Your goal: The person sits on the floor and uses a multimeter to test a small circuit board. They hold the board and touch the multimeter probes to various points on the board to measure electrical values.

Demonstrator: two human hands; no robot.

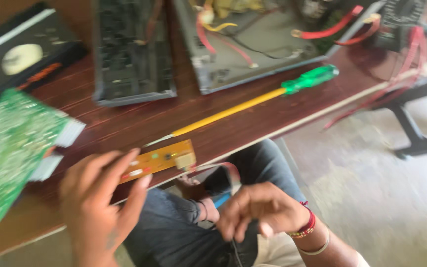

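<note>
While your left hand (97, 198) pins the small orange circuit board (159, 159) at the desk's (124, 123) near edge, your right hand (260, 210) pinches dark wires over your lap.

Your left fingers close over the orange board's near end, so it sits half on the edge and its ribbon cable (226, 170) can hang free toward your knees; that placement looks meant to keep the lead slack. Your right fingers are drawn together on thin dark leads, though the blur hides exactly what they grip. The two hands are apart, board to the left, wires lower right. Beyond the board, a long yellow screwdriver with a green handle (253, 99) lies slantwise, within reach. A green circuit board (8, 148) rests left of your hand, and an opened grey chassis (253, 49) stands further back.
</note>
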